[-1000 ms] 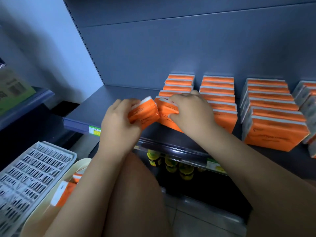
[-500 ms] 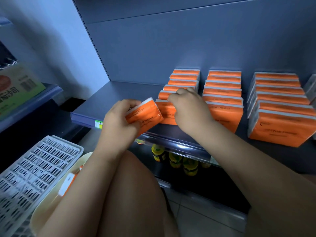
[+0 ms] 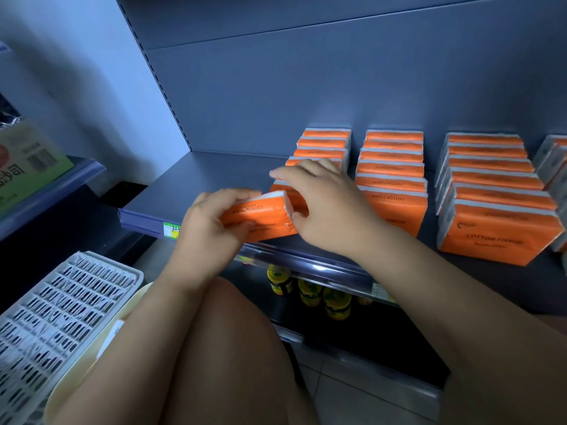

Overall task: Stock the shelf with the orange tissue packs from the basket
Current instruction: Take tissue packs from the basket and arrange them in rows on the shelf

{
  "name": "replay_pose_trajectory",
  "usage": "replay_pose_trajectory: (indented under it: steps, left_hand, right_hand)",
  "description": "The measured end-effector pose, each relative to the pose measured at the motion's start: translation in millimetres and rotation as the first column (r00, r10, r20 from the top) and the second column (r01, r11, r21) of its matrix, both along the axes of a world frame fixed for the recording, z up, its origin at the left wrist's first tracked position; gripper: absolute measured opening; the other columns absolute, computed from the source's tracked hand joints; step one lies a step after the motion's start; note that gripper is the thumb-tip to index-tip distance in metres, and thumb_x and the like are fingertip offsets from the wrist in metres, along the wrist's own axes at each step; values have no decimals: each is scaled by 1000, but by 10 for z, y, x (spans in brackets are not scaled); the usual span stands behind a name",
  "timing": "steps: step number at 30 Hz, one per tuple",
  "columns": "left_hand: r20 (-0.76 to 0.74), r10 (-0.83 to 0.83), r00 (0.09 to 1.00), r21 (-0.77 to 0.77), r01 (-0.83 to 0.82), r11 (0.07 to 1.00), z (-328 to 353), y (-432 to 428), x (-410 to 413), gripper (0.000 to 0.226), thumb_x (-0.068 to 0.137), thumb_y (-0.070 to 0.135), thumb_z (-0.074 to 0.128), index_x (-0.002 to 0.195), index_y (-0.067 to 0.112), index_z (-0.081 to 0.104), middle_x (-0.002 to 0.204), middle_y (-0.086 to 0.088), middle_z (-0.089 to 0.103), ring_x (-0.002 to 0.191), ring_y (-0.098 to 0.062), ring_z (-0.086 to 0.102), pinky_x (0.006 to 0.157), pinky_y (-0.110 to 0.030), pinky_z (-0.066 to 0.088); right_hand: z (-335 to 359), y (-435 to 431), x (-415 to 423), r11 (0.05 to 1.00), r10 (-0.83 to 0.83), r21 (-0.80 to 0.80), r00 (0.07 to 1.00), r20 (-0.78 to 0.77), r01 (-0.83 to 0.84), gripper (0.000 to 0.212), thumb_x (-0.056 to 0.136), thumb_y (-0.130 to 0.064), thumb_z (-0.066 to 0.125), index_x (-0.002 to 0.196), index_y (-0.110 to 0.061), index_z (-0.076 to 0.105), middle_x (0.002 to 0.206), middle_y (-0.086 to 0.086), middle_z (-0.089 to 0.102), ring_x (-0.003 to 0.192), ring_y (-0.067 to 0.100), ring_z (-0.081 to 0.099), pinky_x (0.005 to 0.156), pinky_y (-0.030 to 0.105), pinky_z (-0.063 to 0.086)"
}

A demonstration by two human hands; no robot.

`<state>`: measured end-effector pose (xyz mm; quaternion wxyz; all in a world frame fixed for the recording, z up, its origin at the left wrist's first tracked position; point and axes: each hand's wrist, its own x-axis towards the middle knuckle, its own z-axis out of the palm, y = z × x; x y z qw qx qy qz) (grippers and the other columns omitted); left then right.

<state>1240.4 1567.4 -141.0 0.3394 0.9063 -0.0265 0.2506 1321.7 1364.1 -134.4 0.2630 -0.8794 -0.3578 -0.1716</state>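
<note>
Three rows of orange tissue packs [image 3: 392, 179] upright on the shelf [image 3: 214, 176]; basket [image 3: 79, 381] low at left. Right hand [image 3: 325, 207] lifted off the leftmost row [image 3: 322, 145], fingers now spread loose, thumb touching the held pack [image 3: 260, 219]. Left hand [image 3: 208, 222] gripping it, nearer the row front than before; placement likely next.
</note>
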Motion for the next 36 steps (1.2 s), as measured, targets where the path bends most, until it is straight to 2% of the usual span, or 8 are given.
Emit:
replay_pose_trajectory:
  steps: [2,4,8,13,18,22,28,36]
  left_hand:
    - [-2,-29,1000,1,29,1000,-31,17,23,61,73,-7,83,115,36,72,104,35,66,107,-13,62,96,-16,45]
    - [4,-65,998,22,65,998,-44,13,62,56,73,-6,85,117,27,74,108,21,68,107,-12,62,97,-19,47]
    - [48,-104,993,70,101,992,-71,-34,165,50,79,2,84,123,19,68,123,8,64,118,-11,60,99,-34,52]
    - [-116,88,989,-127,-103,987,-85,-70,293,34,86,20,83,115,22,65,114,10,70,101,-9,69,84,-25,57]
    - [-183,70,981,-129,-94,987,-121,-66,405,25,86,17,81,109,19,71,101,8,73,91,-5,71,76,-11,53]
    - [-221,56,974,-106,-81,991,-130,-83,422,25,86,12,80,107,20,71,102,8,72,90,-8,71,80,-21,56]
    - [-235,32,971,-103,-58,993,-98,-93,400,31,86,5,76,104,28,67,101,13,69,91,-5,70,72,-8,51]
    - [-227,-11,974,-104,-13,994,-67,-124,353,32,89,0,72,107,26,67,101,14,68,94,-1,68,73,0,46]
  right_hand:
    - [32,-78,-55,995,82,70,987,-140,-73,59,79,-18,74,136,-30,62,126,-11,63,116,16,54,101,37,47]
    - [29,-160,-85,991,89,116,969,-230,-64,49,79,-22,81,126,-31,68,114,-18,63,100,4,53,92,28,46]
    - [-13,-231,-94,986,-9,163,979,-203,43,38,81,-22,83,117,-29,72,93,-20,61,86,3,55,83,30,51]
    - [-78,-177,-84,979,-100,162,982,-157,126,31,80,-17,79,111,-23,73,93,-11,63,85,13,60,83,38,55]
    - [-141,-129,-105,979,-158,107,976,-148,174,29,84,-17,77,113,-18,71,105,-3,62,88,20,63,82,40,56]
    - [-180,-122,-94,987,-162,-25,986,-51,160,21,87,-11,71,108,-11,71,110,3,61,94,27,62,83,43,56]
    - [-191,-116,-95,965,-213,-120,966,147,232,19,82,-12,74,100,-14,74,102,3,67,104,30,54,86,43,52]
    - [-182,-156,-113,951,-243,-158,958,154,266,26,77,-17,79,103,-16,75,101,3,67,104,31,55,87,42,51]
